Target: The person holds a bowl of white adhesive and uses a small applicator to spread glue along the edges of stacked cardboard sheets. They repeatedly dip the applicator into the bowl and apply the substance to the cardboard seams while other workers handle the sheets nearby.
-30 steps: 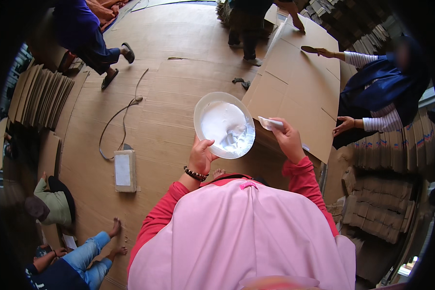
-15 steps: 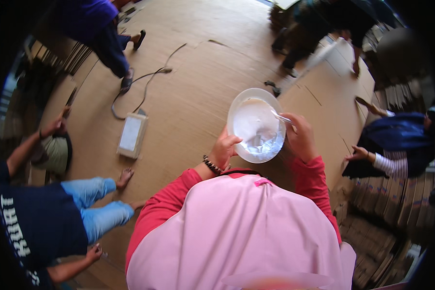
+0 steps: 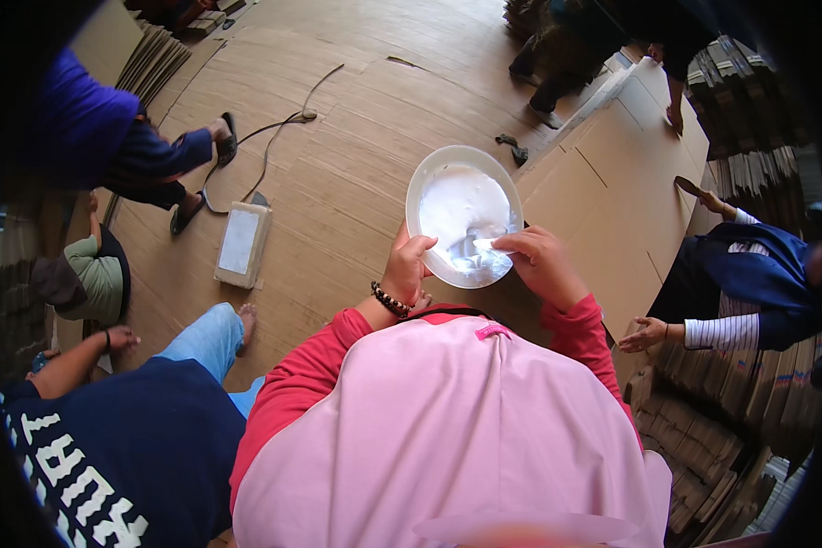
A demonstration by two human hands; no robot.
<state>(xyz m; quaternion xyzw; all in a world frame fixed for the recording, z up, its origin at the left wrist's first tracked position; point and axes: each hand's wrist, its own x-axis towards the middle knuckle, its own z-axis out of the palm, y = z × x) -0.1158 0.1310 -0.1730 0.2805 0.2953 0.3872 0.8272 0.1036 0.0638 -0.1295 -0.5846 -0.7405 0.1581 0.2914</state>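
Note:
My left hand (image 3: 404,272) grips the near left side of a white round bowl (image 3: 416,203), with the thumb over its rim. A smooth white paste (image 3: 464,196) lies inside, with its near part scooped into ridges and the bowl's bottom showing there. In my right hand (image 3: 546,265) is a spoon (image 3: 487,244), pinched by its handle at the bowl's near right. The spoon's tip reaches into the paste, and my fingers hide most of the handle.
To the right, a large cardboard sheet (image 3: 616,183) lies with people bent around it. A pale box (image 3: 244,245) with a cable (image 3: 269,151) sits on the floor. Cardboard stacks (image 3: 694,438) stand at the right. A person in dark blue (image 3: 146,438) is close on my left.
The bowl has shifted slightly left, and the spoon has come down into the near part of the paste. The person in purple has walked toward the left, and the one in dark blue has come nearer.

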